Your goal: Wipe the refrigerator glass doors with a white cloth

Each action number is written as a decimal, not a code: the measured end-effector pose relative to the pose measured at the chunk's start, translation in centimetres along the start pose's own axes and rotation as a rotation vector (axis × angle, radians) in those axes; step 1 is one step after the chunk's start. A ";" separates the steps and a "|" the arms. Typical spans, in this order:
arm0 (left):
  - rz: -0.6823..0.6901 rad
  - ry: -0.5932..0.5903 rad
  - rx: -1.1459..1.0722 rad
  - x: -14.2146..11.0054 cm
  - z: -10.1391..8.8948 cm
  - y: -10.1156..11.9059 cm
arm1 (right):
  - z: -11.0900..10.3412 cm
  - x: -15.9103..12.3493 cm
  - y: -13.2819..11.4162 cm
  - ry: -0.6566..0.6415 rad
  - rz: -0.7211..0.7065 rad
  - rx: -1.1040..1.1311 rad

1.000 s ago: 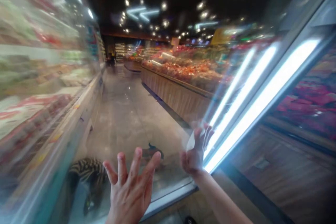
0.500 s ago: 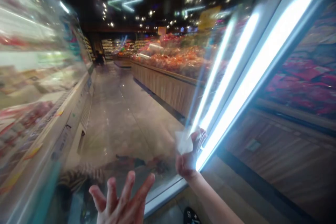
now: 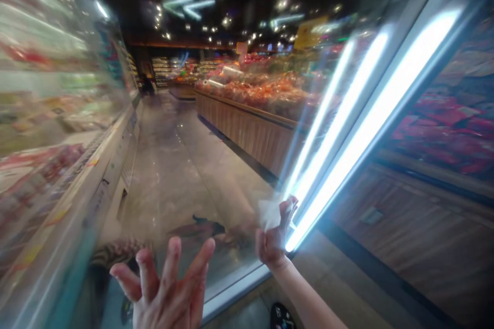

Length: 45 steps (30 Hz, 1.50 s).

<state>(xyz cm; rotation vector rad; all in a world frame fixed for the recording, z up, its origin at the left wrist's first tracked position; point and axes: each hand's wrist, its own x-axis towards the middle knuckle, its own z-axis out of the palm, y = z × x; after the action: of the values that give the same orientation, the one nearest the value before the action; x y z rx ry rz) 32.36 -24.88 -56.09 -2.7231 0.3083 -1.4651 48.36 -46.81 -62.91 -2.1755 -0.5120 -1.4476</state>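
Observation:
My left hand (image 3: 165, 288) is raised at the bottom, its fingers spread apart, in front of a glass door (image 3: 235, 282); whether it touches the glass, I cannot tell. To its right, my right hand (image 3: 275, 241) is closed on a thin white tissue (image 3: 270, 212), blurred and partly merged with the glass. That hand is at the lower end of a bright light strip (image 3: 370, 133) along the door's edge. Paler copies of the strip and of my arm appear in the glass.
A lit refrigerated display (image 3: 46, 149) with packaged goods runs along the left. Beyond the glass are a wood-panelled produce stand (image 3: 239, 118) and a tiled aisle (image 3: 173, 164). Another wood-panelled stand (image 3: 409, 236) with red packages is at right. My dark shoe (image 3: 281, 316) shows below.
My left hand has moved left and slightly up, fingers still spread. My right hand stays near the strip's lower end with the tissue. The strip now slants a little more; the view has shifted slightly.

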 end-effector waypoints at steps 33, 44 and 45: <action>-0.529 0.313 0.023 -1.8 -8.3 -10.9 | 1.7 8.2 -24.6 0.075 -0.637 0.079; -0.580 0.378 0.070 -3.5 -9.5 -12.7 | 2.2 6.2 -28.3 0.003 -0.808 0.185; -0.588 0.377 0.078 -3.8 -9.5 -13.1 | 2.3 6.1 -28.3 -0.003 -0.853 0.199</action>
<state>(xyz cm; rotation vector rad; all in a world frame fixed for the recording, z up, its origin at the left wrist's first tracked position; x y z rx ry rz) 24.52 -10.76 -52.29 -2.5732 -0.5865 -2.0658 36.84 -22.06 -52.89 -1.8608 -1.6464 -1.6733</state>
